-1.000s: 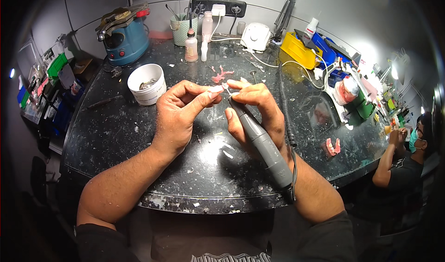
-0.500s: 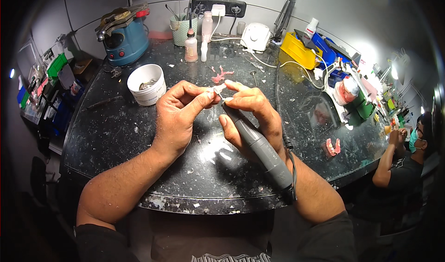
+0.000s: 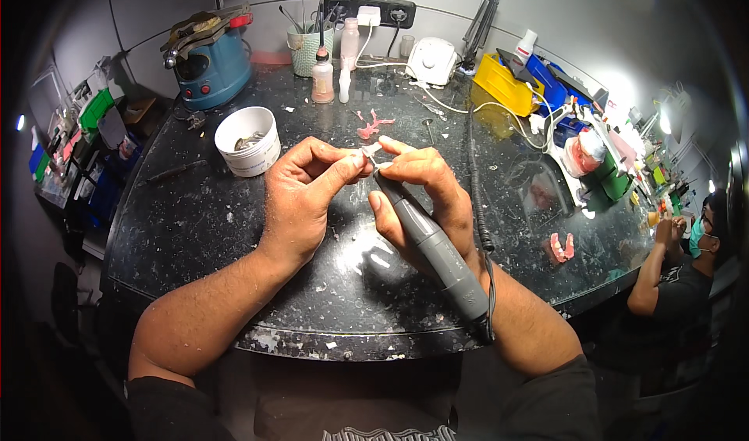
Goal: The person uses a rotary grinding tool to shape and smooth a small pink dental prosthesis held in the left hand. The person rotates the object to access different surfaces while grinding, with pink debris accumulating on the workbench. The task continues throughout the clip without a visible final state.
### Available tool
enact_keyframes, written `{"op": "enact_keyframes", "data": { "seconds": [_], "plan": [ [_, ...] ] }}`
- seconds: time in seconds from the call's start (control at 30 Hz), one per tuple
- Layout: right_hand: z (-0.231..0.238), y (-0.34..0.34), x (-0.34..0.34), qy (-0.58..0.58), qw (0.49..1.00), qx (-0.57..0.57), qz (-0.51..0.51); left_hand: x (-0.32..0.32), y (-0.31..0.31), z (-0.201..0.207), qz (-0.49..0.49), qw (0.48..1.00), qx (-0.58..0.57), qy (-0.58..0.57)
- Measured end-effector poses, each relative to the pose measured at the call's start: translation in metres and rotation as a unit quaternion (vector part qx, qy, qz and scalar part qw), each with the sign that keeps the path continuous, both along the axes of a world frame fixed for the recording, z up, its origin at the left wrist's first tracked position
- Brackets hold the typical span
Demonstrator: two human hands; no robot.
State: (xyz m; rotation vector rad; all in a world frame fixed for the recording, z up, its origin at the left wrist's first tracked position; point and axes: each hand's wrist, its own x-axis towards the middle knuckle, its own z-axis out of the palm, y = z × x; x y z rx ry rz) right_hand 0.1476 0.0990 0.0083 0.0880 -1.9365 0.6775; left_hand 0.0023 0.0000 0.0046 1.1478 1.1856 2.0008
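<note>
A dark grey rotary handpiece (image 3: 438, 246) with a cord at its rear lies in my right hand (image 3: 443, 185), gripped between thumb and fingers near its front end. Its slim tip points up and left at a small whitish piece (image 3: 369, 151). My left hand (image 3: 300, 195) is closed and pinches that piece between thumb and fingertips. Fingers cover most of it, so its full shape is hidden. Whether the tip touches it, I cannot tell. Both hands are above the middle of the table, fingertips nearly together. Beyond them lies a pink branching piece (image 3: 374, 125).
A white tub (image 3: 248, 156) with bits inside stands left, before a blue machine (image 3: 212, 78). Bottles (image 3: 322, 82) and a tool cup (image 3: 303, 53) stand behind. Right are a pink denture (image 3: 561, 247), a yellow bin (image 3: 499, 84) and cables. A masked co-worker (image 3: 679, 273) sits far right.
The rear end of the handpiece and its cord have shifted slightly left. Both hands stay almost in place, still holding the same things.
</note>
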Motion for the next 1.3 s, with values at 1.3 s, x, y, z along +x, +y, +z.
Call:
{"op": "enact_keyframes", "data": {
  "seconds": [1.3],
  "plan": [
    [0.0025, -0.0002, 0.0009, 0.012, 1.000, -0.016, 0.005, 0.0022, -0.0019, 0.0016, 0.044, 0.997, 0.019, 0.063]
  ]
}}
